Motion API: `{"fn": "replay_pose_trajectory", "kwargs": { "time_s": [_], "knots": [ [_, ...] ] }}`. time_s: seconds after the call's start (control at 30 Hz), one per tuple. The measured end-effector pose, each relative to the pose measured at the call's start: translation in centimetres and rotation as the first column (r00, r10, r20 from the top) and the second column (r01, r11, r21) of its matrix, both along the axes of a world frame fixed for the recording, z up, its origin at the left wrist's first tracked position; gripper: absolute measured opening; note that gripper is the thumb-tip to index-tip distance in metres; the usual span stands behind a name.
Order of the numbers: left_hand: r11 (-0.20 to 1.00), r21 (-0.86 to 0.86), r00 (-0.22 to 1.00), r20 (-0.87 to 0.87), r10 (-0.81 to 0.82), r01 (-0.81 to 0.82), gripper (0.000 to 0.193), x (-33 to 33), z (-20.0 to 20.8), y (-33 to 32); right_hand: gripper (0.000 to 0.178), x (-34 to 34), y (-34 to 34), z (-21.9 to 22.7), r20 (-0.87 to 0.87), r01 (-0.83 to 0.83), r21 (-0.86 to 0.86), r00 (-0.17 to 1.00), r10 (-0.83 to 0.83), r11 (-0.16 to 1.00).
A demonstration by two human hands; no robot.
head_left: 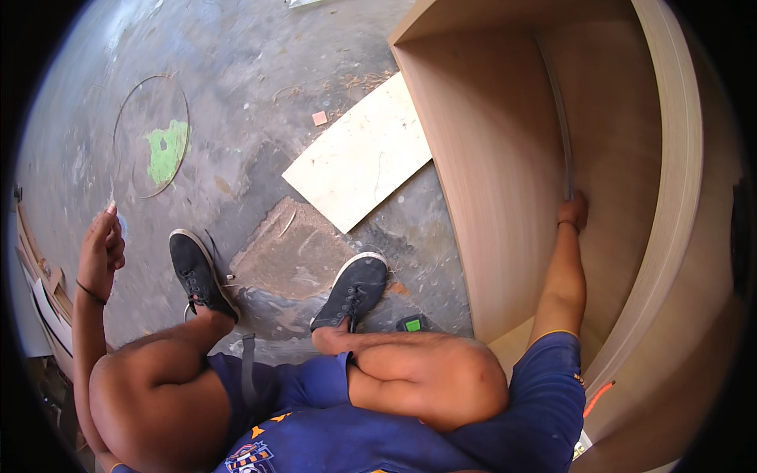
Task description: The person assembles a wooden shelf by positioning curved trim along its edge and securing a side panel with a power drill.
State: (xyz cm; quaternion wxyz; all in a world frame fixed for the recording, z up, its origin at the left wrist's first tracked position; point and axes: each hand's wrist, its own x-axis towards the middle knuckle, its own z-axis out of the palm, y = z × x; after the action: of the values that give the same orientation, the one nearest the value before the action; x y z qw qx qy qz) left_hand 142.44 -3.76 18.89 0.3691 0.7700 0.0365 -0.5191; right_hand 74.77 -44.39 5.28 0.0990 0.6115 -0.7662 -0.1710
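Observation:
I crouch beside a light wooden cabinet (505, 181) that lies open toward me. My right hand (573, 213) reaches inside it and is closed at the lower end of a thin grey strip (558, 110), which runs up the inner corner between two panels. My left hand (102, 248) hangs out at the far left above the concrete floor. Its fingers are loosely curled and I see nothing in it. A dark band circles that wrist.
My two black shoes (197, 272) (355, 288) stand on the stained concrete floor (252, 71). A pale board (363, 154) lies flat beside the cabinet. A small green and black device (412, 323) sits by my right foot. Wood offcuts (43, 292) are stacked at the left edge.

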Motion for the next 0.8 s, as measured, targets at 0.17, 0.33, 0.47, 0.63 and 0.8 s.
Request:
{"fn": "replay_pose_trajectory", "kwargs": {
  "time_s": [0.17, 0.33, 0.47, 0.63, 0.8],
  "knots": [
    [0.997, 0.075, 0.989, 0.149, -0.024, 0.013, 0.031, -0.2, -0.4, 0.9, 0.031, 0.7, 0.1, -0.9, -0.044, 0.011, -0.039, 0.999, -0.013, 0.999],
    [0.994, 0.096, 0.991, 0.116, -0.063, 0.052, 0.031, -0.2, 0.0, 0.3, 0.033, -3.0, -0.2, -4.8, 0.143, 0.019, -0.184, 0.990, 0.008, 0.983],
    [0.995, 0.070, 0.989, 0.122, -0.086, 0.078, 0.030, -0.5, 0.5, -0.3, 0.038, 0.4, 1.4, -2.9, 0.156, 0.062, -0.054, 0.986, -0.053, 0.997],
    [0.996, 0.056, 0.991, 0.108, -0.081, 0.076, 0.029, -0.5, 0.4, 0.0, 0.038, -1.2, 1.9, -3.5, 0.248, 0.004, -0.050, 0.969, 0.008, 0.999],
    [0.998, -0.018, 0.992, 0.110, -0.059, 0.062, 0.027, 0.5, -0.4, 1.1, 0.045, -6.1, 0.3, -6.4, 0.196, -0.154, 0.008, 0.969, 0.149, 0.988]
  ]
}}
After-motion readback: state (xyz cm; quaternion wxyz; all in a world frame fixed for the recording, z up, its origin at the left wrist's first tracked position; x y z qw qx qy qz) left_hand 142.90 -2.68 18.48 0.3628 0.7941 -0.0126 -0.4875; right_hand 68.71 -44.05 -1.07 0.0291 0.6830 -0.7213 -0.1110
